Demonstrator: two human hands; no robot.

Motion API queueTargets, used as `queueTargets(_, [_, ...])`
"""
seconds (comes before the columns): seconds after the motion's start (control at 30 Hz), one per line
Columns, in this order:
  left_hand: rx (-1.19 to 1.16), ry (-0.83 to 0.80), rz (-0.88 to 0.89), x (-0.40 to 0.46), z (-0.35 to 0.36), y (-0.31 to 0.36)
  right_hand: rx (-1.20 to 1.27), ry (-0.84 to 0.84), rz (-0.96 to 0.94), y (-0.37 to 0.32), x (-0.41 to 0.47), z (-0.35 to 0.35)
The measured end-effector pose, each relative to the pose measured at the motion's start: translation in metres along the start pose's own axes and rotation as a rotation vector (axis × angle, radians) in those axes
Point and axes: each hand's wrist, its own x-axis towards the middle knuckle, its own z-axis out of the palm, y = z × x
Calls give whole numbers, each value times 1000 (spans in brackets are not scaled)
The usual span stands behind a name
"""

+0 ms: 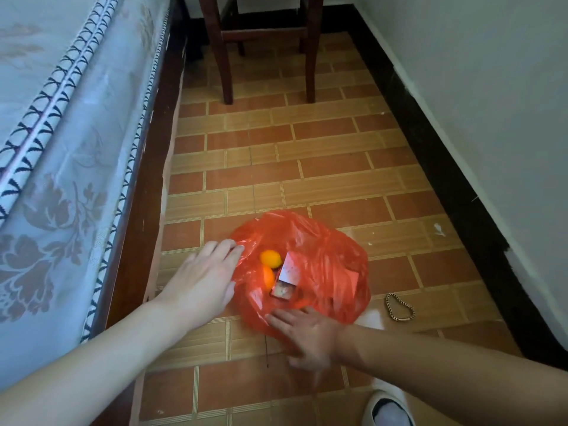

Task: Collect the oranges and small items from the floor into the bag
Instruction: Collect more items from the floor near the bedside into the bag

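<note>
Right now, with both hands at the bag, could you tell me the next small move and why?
Probably the right hand should reach for the bracelet, lying on the tiles beside the red bag. Two oranges and a small box already sit inside, so the chain looks like the last loose item.

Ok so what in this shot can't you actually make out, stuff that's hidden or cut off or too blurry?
All in the head view:
- Red bag: its folds and the box hide whatever lies deeper inside.
- Lower orange: partly veiled by plastic.
- Box: print too blurred to read.
- Right hand: motion-blurred, so its grip on the bag is unclear.
- Shoe: cut off by the bottom edge.
- Chair: only its legs show; the top edge cuts the rest.
</note>
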Motion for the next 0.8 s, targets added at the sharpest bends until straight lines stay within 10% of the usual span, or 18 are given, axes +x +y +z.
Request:
queueTargets(0.27, [-23,-22,-92,25,37,8,-222,-58,-73,-21,-24,27])
queueTargets(0.5, [-139,34,-333,63,79,37,-336,787,-55,10,-25,-57])
queueTargets(0.8, [110,-41,-117,67,108,60,-280,263,277,70,11,-60])
